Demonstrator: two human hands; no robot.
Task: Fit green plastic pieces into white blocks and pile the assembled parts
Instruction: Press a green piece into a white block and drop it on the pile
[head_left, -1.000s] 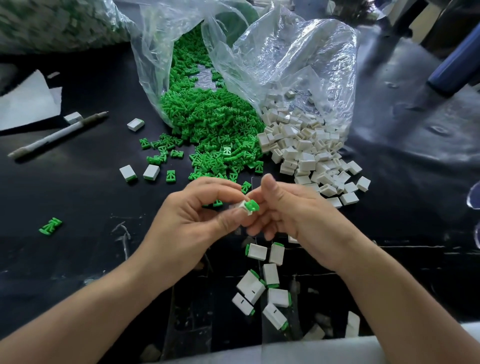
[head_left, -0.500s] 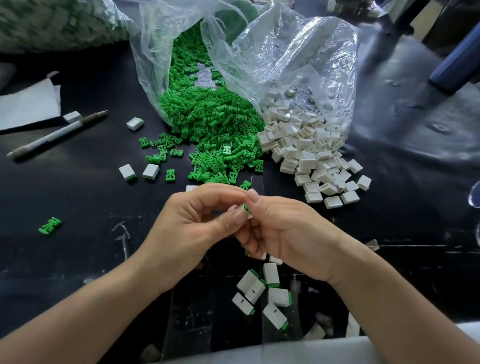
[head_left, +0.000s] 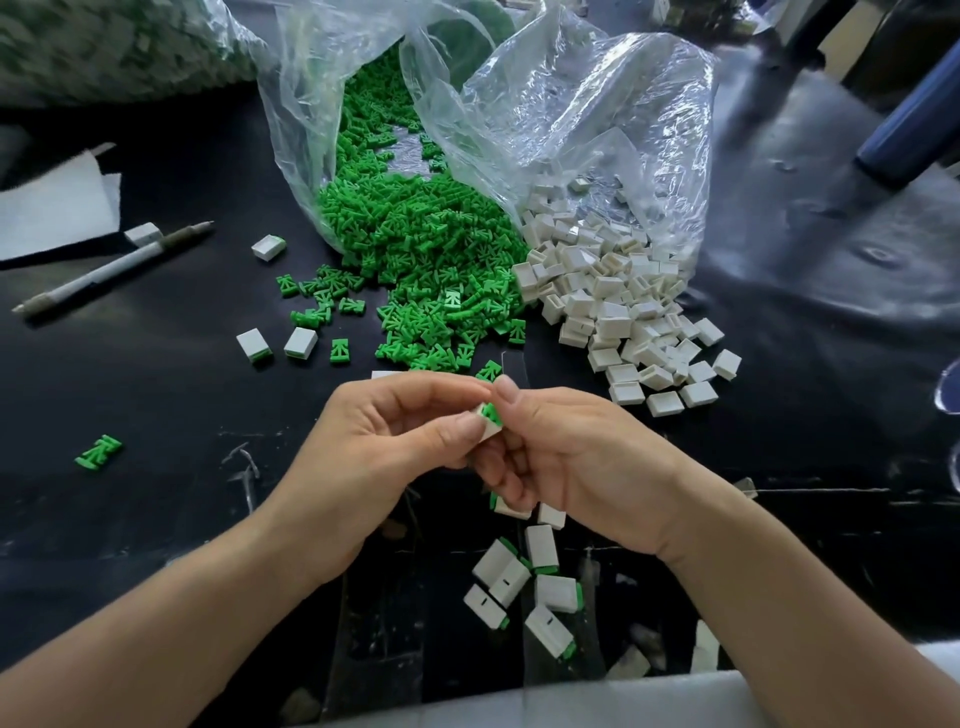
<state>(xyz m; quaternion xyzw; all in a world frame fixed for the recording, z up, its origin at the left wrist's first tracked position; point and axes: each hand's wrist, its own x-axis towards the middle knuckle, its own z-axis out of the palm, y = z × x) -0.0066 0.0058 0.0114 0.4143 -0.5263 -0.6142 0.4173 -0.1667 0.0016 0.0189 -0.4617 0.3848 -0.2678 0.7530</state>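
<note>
— How many bags on the tabletop (head_left: 156, 389)?
— Two clear ones: the green-piece bag (head_left: 301, 104) and the white-block bag (head_left: 623, 104). The green pieces (head_left: 415, 249) and white blocks (head_left: 613, 301) spilling out are past counting.
— Assembled parts?
— About eight in the near pile (head_left: 541, 545), a couple half hidden, plus a side-by-side pair (head_left: 300, 343) further left.
— Strays?
— Two: a lone block (head_left: 268, 247) and a pen-side block (head_left: 143, 234). One pen (head_left: 111, 270), one white sheet (head_left: 52, 208). One loose green bit (head_left: 98, 451), a single piece or two, hard to say.
— Hands?
— Two, left hand (head_left: 384, 457) and right hand (head_left: 582, 457), with one held block (head_left: 488, 425) in their fingers.
</note>
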